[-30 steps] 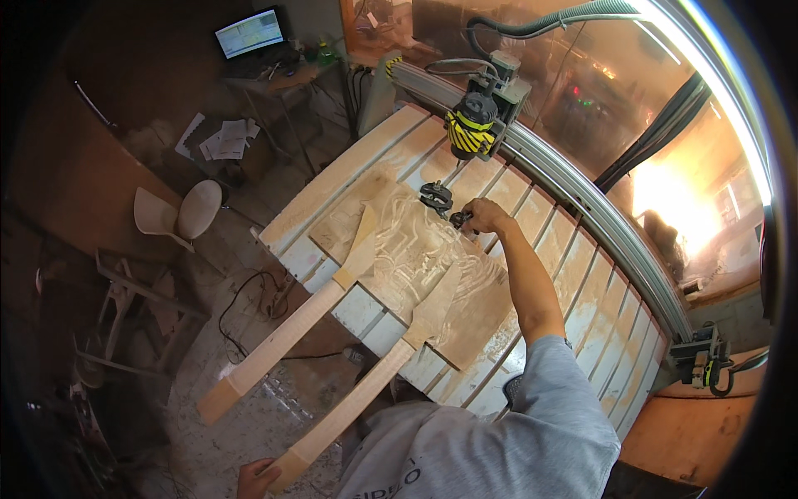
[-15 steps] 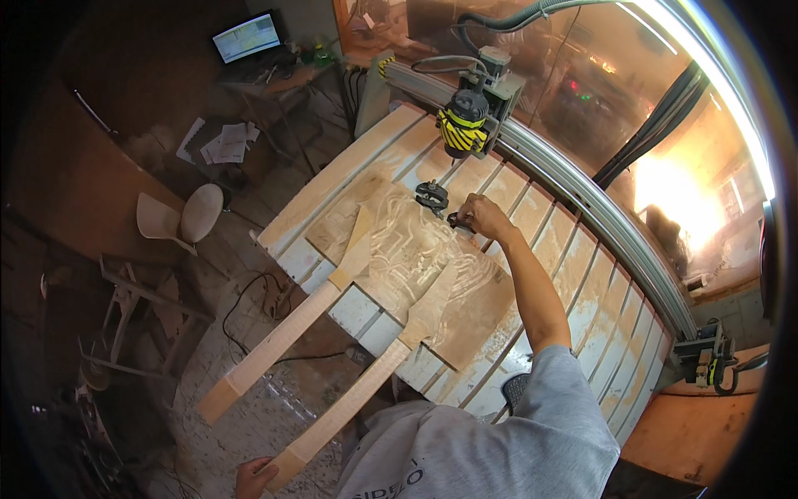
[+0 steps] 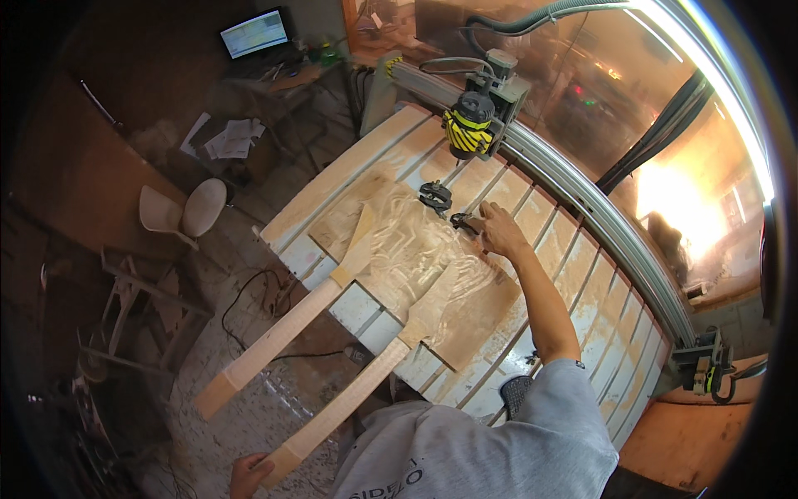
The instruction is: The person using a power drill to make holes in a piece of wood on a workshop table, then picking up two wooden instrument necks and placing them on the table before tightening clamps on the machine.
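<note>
At the lower left, my left hand (image 3: 249, 476) is closed on the near end of a long pale wooden neck blank (image 3: 339, 416). Its wider far end lies on a carved wooden board (image 3: 478, 320). Beyond that board, my right hand (image 3: 500, 231) is beside a small black clamp (image 3: 460, 220), its thumb at the clamp and its fingers apart. Another black clamp (image 3: 435, 196) sits just to the left of it. A second wooden neck blank (image 3: 278, 341) lies parallel to the held one, its outer end jutting past the table edge.
A router spindle (image 3: 470, 129) with yellow and black stripes hangs from a metal gantry (image 3: 582, 204) over the slotted table (image 3: 573, 333). A dark brush-like object (image 3: 515, 395) lies near my right arm. A white chair (image 3: 204, 208) and a monitor (image 3: 253, 35) stand at left.
My right hand has shifted slightly, its fingers spreading from a pinch at the clamp. The left hand keeps its hold on the neck blank. The whole view has moved slightly.
</note>
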`<act>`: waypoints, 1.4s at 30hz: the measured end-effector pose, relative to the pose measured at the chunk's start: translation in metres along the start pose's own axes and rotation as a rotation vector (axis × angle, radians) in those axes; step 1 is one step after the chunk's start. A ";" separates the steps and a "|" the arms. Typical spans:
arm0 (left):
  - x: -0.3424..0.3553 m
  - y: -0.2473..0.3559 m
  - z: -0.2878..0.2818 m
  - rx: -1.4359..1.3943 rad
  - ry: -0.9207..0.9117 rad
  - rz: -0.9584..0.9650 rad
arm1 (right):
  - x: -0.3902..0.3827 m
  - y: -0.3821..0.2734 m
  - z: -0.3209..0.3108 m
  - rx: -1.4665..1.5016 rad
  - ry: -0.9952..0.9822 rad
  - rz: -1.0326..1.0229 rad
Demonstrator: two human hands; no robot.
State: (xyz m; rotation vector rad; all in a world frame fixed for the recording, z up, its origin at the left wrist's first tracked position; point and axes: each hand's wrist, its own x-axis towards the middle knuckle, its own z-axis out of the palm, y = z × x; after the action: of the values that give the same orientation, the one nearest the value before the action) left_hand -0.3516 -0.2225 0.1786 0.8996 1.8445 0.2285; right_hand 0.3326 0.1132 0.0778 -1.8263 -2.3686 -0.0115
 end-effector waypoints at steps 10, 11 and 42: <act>-0.002 0.004 0.003 -0.035 0.005 -0.017 | -0.006 -0.012 0.008 0.219 0.300 0.084; -0.002 0.002 0.002 -0.041 0.006 -0.004 | -0.004 -0.014 0.004 0.162 0.255 0.049; 0.010 -0.020 -0.004 -0.032 -0.010 -0.006 | 0.057 0.018 0.064 0.338 -0.132 -0.052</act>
State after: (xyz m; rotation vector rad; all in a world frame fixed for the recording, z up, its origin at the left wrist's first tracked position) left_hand -0.3665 -0.2284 0.1630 0.8719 1.8290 0.2486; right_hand 0.3287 0.1794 0.0201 -1.6491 -2.3260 0.4866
